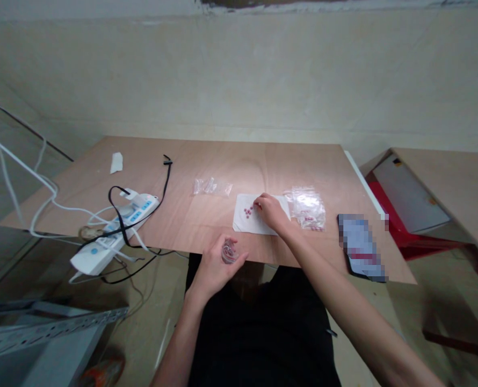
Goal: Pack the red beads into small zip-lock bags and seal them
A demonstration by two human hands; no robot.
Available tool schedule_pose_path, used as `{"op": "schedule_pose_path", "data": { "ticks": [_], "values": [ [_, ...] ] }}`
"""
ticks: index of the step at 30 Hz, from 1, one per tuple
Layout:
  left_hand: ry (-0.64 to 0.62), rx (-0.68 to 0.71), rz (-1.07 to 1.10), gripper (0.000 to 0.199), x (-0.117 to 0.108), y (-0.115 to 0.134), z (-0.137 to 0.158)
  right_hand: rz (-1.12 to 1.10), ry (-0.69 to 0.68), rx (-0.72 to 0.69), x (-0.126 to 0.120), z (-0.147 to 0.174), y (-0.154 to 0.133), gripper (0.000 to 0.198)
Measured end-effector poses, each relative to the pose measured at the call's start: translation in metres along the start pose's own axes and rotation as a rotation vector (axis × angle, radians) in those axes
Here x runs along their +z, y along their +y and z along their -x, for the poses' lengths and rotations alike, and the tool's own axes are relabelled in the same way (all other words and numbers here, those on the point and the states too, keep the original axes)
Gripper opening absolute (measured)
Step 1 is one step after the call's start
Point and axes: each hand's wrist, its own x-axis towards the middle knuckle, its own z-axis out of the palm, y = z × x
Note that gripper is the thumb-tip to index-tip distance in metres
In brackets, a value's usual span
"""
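My left hand (218, 263) is closed round a small clear plastic bag (229, 251) with faint reddish marks, held at the table's front edge. What lies inside it is too small to tell. My right hand (268, 208) rests over a white sheet of paper (243, 223), its fingertips pinched together and pointing down at the paper. Small dark pink pieces (247, 211) lie loose on the sheet, just left of those fingertips. Whatever the right fingers hold is hidden. Beside the paper on the right is a pile of clear plastic bags (307, 207).
More clear plastic (212, 186) lies behind the paper to the left. A white power strip (114, 236) with tangled cables sits at the table's left. A phone (360, 247) is at the right edge. A paper scrap (116, 162) lies far left; a red stool (408, 236) stands beyond the table.
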Motion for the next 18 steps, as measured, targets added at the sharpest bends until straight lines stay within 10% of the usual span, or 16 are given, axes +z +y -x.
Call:
{"op": "schedule_pose_path", "data": {
  "ticks": [18],
  "values": [
    [-0.019, -0.047, 0.068, 0.024, 0.001, 0.001, -0.002, 0.110, -0.033, 0.133, -0.007, -0.008, -0.019, 0.031]
  ]
}}
